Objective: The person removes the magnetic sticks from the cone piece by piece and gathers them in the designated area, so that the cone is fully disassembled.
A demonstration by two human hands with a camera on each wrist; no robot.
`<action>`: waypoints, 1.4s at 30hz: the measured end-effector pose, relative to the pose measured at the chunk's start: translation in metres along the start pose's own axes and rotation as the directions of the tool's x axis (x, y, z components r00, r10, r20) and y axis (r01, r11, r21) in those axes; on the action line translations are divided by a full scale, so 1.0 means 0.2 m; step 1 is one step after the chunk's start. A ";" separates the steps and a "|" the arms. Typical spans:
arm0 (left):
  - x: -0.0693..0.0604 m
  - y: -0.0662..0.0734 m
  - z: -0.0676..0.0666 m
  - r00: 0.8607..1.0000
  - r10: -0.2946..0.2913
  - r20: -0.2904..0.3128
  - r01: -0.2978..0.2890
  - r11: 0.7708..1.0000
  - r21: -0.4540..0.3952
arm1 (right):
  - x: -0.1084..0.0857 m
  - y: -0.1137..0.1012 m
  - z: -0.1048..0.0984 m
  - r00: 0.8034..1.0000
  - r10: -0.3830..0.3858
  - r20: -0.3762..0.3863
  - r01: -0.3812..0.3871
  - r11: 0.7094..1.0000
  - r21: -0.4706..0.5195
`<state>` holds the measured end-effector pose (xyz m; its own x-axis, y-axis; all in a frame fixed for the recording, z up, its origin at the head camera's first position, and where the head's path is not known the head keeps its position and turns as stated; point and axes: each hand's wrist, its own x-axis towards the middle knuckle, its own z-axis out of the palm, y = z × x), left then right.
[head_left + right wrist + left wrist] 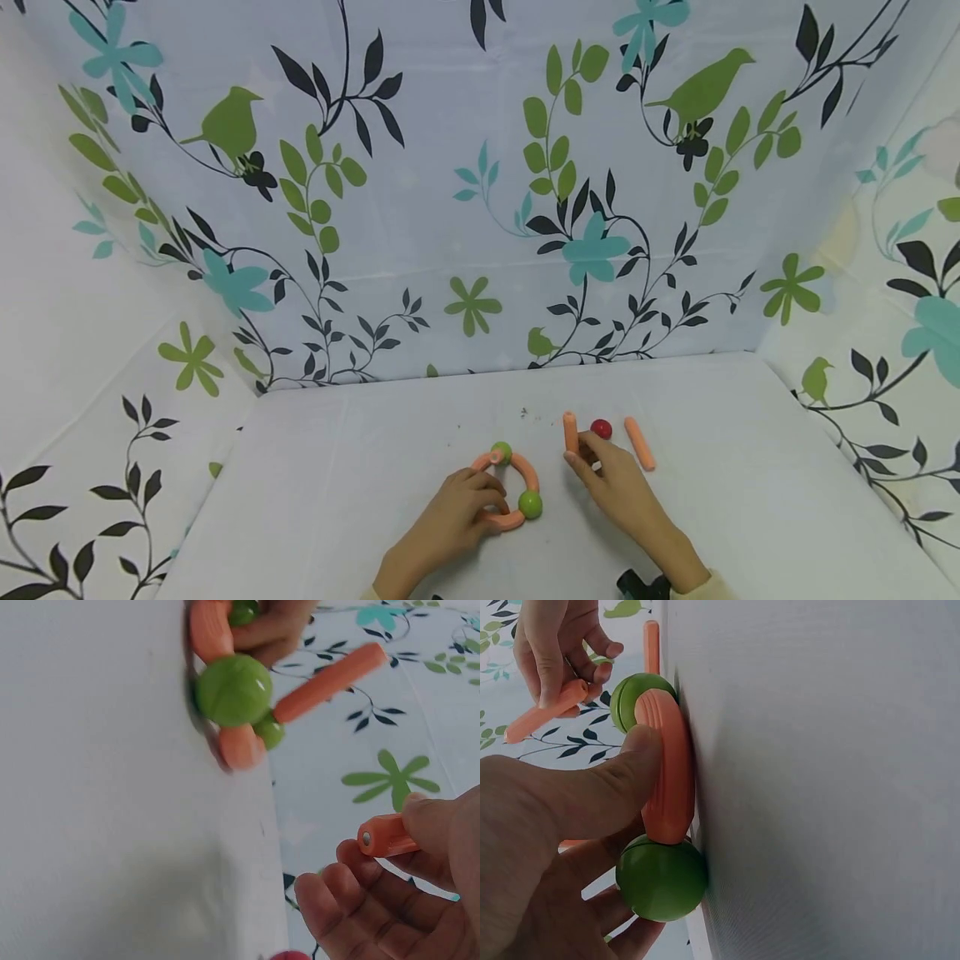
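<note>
A ring of curved orange pieces (528, 472) and green balls (530, 504) lies on the white table. My left hand (461, 512) grips the ring's near left side; its thumb presses a curved orange piece (671, 772) between two green balls in the left wrist view. From a green ball on the ring's far side a straight orange rod (330, 682) sticks up. To the right, my right hand (615, 483) pinches another straight orange rod (571, 432) between thumb and fingers, above the table. A round silvery spot shows on that rod's end (367, 838) in the right wrist view.
Just beyond my right hand lies a red ball (602, 429). Right of it, a loose orange rod (640, 443) rests on the table (750, 467). A cloth with printed birds and leaves (480, 208) hangs behind and at the sides. Near my right wrist is a dark device (643, 585).
</note>
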<state>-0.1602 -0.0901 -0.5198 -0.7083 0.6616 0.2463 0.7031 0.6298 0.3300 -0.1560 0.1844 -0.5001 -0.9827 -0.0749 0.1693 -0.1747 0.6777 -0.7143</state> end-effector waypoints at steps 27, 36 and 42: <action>-0.03 -0.03 -0.05 0.998 0.057 0.030 -0.057 0.998 0.000 | 0.02 0.36 -0.44 0.972 0.205 -0.117 -0.212 0.976 -0.046; -0.03 -0.04 -0.07 0.994 0.104 0.028 -0.103 0.994 -0.027 | 0.02 0.46 -0.43 0.962 0.259 -0.087 -0.262 0.965 -0.023; -0.03 -0.06 -0.07 0.993 0.109 0.046 -0.107 0.993 -0.047 | 0.01 0.49 -0.43 0.958 0.278 -0.062 -0.282 0.957 -0.061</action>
<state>-0.1644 -0.1077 -0.5130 -0.6234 0.7447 0.2383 0.7713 0.5356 0.3438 -0.1703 0.3131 -0.5109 -0.9867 0.1625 0.0056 0.1138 0.7145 -0.6903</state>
